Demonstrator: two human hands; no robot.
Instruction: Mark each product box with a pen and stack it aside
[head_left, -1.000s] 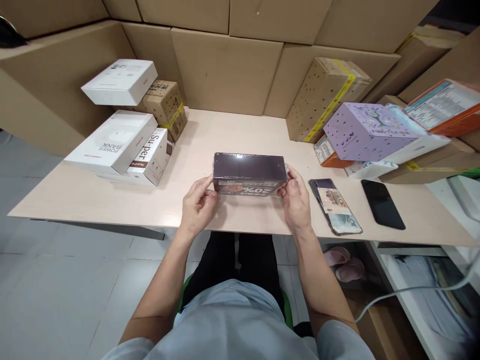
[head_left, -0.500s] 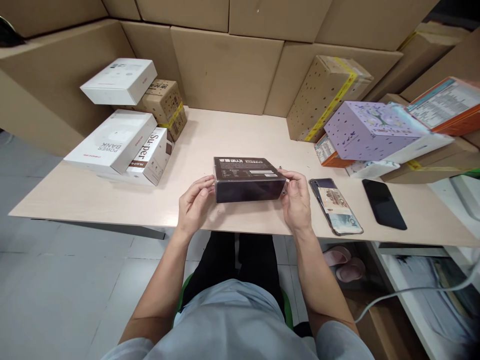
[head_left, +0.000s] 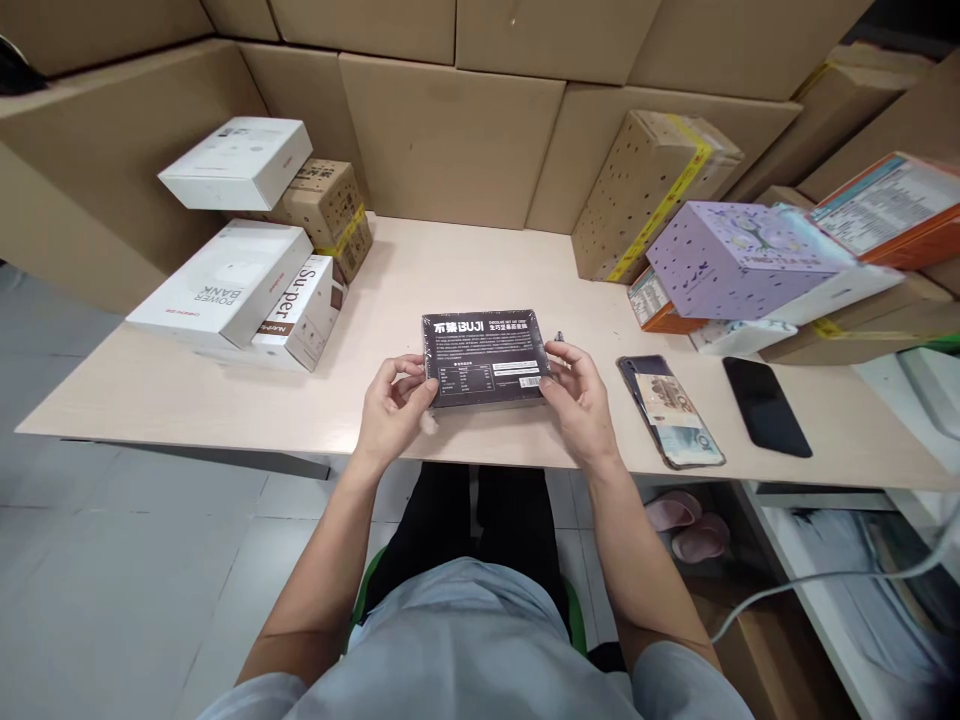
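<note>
A dark, film-wrapped box with white print, including "BUJI", is held near the front edge of the table. Its broad printed face is tilted up toward me. My left hand grips the left side, with the thumb on the lower left corner. My right hand grips the right side, thumb on the front face and fingers behind. Both hands are closed on the box. Just behind my right fingers a small dark object peeks out, too small to name.
White boxes and a taped brown carton stack at the left. Right of my hand lie a cased phone with banknotes and a black phone. A purple box and other cartons stand behind them. Cardboard walls the back.
The box has been tipped so its broad printed face now turns up toward me instead of its plain dark side. Both thumbs have come round onto its front.
</note>
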